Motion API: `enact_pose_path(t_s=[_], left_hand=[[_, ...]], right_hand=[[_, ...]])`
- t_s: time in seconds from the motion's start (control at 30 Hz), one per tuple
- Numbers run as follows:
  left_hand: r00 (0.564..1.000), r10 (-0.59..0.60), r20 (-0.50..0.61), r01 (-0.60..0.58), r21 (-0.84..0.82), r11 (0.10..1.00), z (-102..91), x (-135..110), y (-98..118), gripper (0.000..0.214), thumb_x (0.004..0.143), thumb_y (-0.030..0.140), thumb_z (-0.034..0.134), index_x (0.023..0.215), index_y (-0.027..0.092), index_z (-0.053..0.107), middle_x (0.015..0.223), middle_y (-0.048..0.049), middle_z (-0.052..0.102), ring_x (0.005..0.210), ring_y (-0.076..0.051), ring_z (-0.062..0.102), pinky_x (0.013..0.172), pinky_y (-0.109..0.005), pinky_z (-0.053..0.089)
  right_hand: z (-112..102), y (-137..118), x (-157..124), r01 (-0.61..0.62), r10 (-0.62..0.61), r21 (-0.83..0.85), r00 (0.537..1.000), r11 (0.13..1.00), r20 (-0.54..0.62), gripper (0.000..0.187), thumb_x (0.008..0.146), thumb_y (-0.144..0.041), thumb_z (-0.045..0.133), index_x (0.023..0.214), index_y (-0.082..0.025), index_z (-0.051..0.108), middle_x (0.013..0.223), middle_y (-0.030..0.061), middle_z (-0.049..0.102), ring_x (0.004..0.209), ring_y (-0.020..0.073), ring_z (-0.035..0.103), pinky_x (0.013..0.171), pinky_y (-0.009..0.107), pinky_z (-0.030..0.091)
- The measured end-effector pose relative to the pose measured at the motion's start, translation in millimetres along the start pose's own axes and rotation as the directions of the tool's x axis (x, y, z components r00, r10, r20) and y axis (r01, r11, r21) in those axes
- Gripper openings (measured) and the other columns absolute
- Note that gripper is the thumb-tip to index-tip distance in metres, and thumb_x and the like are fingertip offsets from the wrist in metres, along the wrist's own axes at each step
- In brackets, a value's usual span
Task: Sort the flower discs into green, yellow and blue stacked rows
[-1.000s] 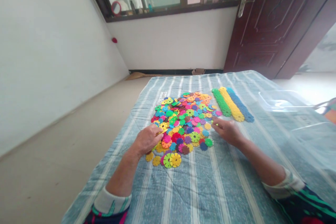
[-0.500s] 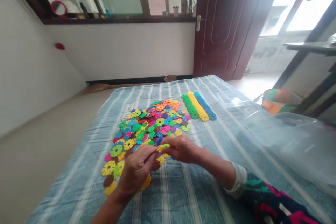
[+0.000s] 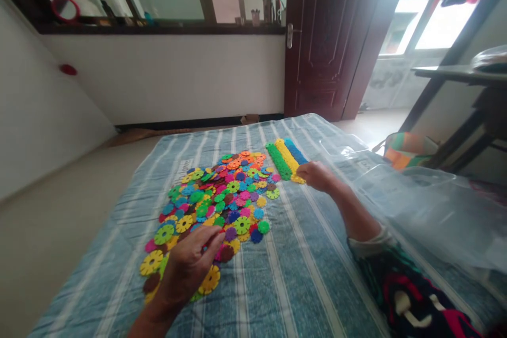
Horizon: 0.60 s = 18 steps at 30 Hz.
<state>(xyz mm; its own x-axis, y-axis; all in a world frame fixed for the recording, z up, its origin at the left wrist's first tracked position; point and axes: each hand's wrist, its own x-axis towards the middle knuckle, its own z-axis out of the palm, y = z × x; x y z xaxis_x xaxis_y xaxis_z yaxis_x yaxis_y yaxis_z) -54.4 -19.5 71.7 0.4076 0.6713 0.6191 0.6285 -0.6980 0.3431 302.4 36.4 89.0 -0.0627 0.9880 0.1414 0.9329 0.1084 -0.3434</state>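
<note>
A heap of colourful notched plastic discs (image 3: 233, 187) is spread over the striped cloth. My left hand (image 3: 190, 261) rests at the heap's near side, thumb and fingertips pinched together; whatever may be between them is hidden. Farther right, my right hand (image 3: 318, 175) has its fingers closed at the near end of a yellow row of discs (image 3: 288, 157). Its fingers hide part of the blue row (image 3: 295, 151) and anything they hold. A green row (image 3: 278, 161) lies along the yellow one's left side.
A clear plastic lid (image 3: 344, 143) and a large clear bin or bag (image 3: 428, 211) lie right of the rows. The striped cloth (image 3: 293, 274) covers the bed-like surface. Beyond its right edge stand a colourful basket (image 3: 410, 149) and a dark table (image 3: 447, 75).
My hands were together over the heap around a small yellow piece. The right hand has moved away, right and forward, to the yellow row; the left stays by the heap. The view shifted slightly.
</note>
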Motion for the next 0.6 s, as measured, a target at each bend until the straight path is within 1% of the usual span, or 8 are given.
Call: enact_pose_path(t_s=[0.07,0.17,0.27,0.37,0.47,0.6], left_hand=[[1.0,-0.005,0.019,0.005,0.028,1.0,-3.6,0.2,-4.5,0.026,0.091,0.039,0.055,0.083,0.02,0.071,0.075,-0.0011,0.074,0.066,-0.015,0.071,0.064,-0.021,0.055],[0.999,-0.02,0.044,0.017,0.054,0.998,-6.0,-0.9,-11.2,0.028,0.091,0.04,0.054,0.082,0.021,0.071,0.077,-0.0017,0.074,0.069,-0.016,0.071,0.064,-0.021,0.055],[0.997,-0.032,0.067,0.028,0.06,0.998,-5.2,-3.1,-15.2,0.029,0.091,0.041,0.053,0.081,0.021,0.071,0.075,-0.0014,0.074,0.067,-0.015,0.07,0.063,-0.021,0.054],[0.997,-0.044,0.063,0.04,0.065,0.997,-2.7,-5.2,-16.4,0.03,0.091,0.042,0.053,0.083,0.021,0.072,0.074,-0.0017,0.074,0.068,-0.016,0.071,0.064,-0.022,0.054],[0.996,-0.057,0.071,0.052,0.067,0.996,-0.2,-7.0,-17.3,0.03,0.091,0.043,0.053,0.084,0.021,0.072,0.076,-0.002,0.074,0.069,-0.016,0.071,0.067,-0.022,0.055],[0.995,-0.057,0.076,0.052,0.072,0.996,1.1,-8.7,-19.4,0.03,0.092,0.042,0.053,0.084,0.021,0.072,0.077,-0.0018,0.075,0.069,-0.016,0.071,0.066,-0.022,0.055]], right_hand=[[0.0,18.2,1.1,-0.046,0.046,-0.007,0.999,0.999,0.001,0.027,0.087,-0.021,0.053,0.067,-0.016,0.071,0.063,0.0021,0.062,0.058,0.0106,0.044,0.056,0.025,0.025],[6.7,29.4,1.5,-0.062,0.063,0.013,0.998,0.998,-0.002,0.024,0.084,-0.02,0.054,0.07,-0.016,0.073,0.066,0.0018,0.065,0.061,0.0109,0.048,0.057,0.024,0.027],[16.2,31.1,3.9,-0.089,0.089,0.02,0.996,0.996,-0.022,0.023,0.085,-0.021,0.054,0.079,-0.017,0.076,0.074,0.0029,0.07,0.068,0.0127,0.055,0.06,0.023,0.032],[25.1,32.1,7.3,-0.136,0.137,0.012,0.99,0.991,-0.044,0.022,0.087,-0.024,0.055,0.089,-0.019,0.077,0.085,0.0053,0.074,0.077,0.0161,0.061,0.064,0.024,0.036],[31.2,33.5,9.3,-0.186,0.186,0.003,0.981,0.983,-0.062,0.023,0.087,-0.027,0.057,0.099,-0.019,0.076,0.093,0.0074,0.075,0.083,0.0193,0.064,0.069,0.026,0.04],[32.0,33.1,8.4,-0.223,0.222,0.001,0.972,0.975,-0.073,0.03,0.085,-0.027,0.061,0.113,-0.021,0.071,0.098,0.0078,0.075,0.088,0.0208,0.066,0.073,0.027,0.043]])
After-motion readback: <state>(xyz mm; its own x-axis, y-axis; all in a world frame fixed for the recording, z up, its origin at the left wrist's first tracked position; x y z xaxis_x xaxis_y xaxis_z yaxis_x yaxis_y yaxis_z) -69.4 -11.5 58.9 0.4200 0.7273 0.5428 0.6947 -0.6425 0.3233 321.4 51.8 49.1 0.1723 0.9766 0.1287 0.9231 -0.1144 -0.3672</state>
